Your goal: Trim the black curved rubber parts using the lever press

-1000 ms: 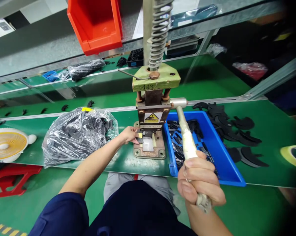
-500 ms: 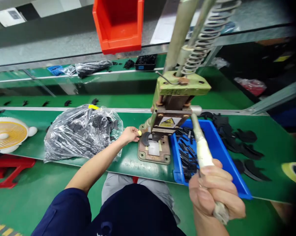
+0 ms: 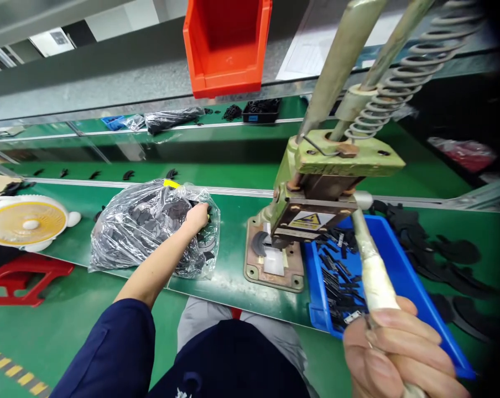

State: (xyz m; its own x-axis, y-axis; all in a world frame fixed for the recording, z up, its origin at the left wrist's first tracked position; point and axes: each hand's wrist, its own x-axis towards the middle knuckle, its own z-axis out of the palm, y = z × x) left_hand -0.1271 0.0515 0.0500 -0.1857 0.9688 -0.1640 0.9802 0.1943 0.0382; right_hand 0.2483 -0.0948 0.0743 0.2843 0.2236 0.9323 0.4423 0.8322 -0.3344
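My right hand [image 3: 403,351] is wrapped round the pale, tape-covered lever handle [image 3: 376,276] of a green hand press [image 3: 349,155]. At the mouth of a clear plastic bag [image 3: 121,232], my left hand [image 3: 197,216] reaches in among dark curved pieces [image 3: 175,210]. Its fingers are mostly hidden, so I cannot see what they hold; a bit of yellow shows by the fingertips. Under the press head, a black curved piece [image 3: 259,243] lies on the base plate [image 3: 256,275], beside a light metal block [image 3: 274,262].
Right of the press, a blue tray [image 3: 420,298] holds black strips. More dark curved pieces [image 3: 457,249] lie beyond it. A red-orange bin [image 3: 227,83] sits on the shelf above. At the left are a white and yellow fan [image 3: 30,221] and a red stool [image 3: 30,271].
My left hand has moved left from beside the press base into the mouth of the bag. My right hand still grips the lever. The camera view has shifted, moving the press rightward.
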